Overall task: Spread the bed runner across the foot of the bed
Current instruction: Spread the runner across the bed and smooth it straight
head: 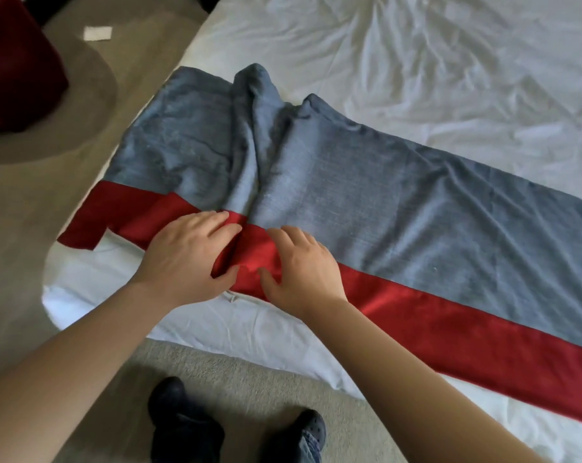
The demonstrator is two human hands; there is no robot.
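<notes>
The bed runner [383, 202] is grey with a red band along its near edge. It lies across the white bed [416, 61], flat on the right and bunched into a raised fold left of the middle. My left hand [189, 252] lies on the red band at the fold and pinches a ridge of red cloth between thumb and fingers. Just to the right of the fold, my right hand [303, 265] presses on the red band with its thumb spread. The runner's left end [82, 232] hangs over the bed's corner.
Beige carpet [32, 228] surrounds the bed's corner. A dark red seat [15, 68] stands on the floor at the far left, with a white paper [97, 32] beyond it. My dark shoes [182, 426] are by the bed's near edge.
</notes>
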